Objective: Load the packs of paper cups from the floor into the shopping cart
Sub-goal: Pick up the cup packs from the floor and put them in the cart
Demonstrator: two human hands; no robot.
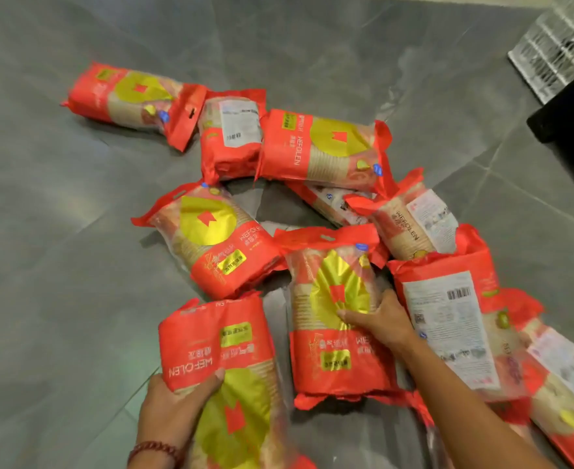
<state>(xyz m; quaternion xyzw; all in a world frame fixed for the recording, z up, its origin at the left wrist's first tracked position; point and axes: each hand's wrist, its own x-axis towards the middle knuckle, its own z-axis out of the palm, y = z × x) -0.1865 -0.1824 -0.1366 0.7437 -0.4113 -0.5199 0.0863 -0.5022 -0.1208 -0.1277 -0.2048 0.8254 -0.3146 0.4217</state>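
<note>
On the grey floor [58, 265] we saw red and gold packs [322, 150] scattered in a loose heap, some overlapping. Our left hand [173, 401] gripped the nearest pack [224, 360] by its side, thumb across the front. Our right hand [380, 316] lay spread on the middle pack [333, 299], fingers curling round its edge.

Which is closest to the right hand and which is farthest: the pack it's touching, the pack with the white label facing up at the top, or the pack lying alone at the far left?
From the right hand:
1. Pack under the hand, touching it.
2. White-label pack, up the pile.
3. Lone pack, far left.
</note>
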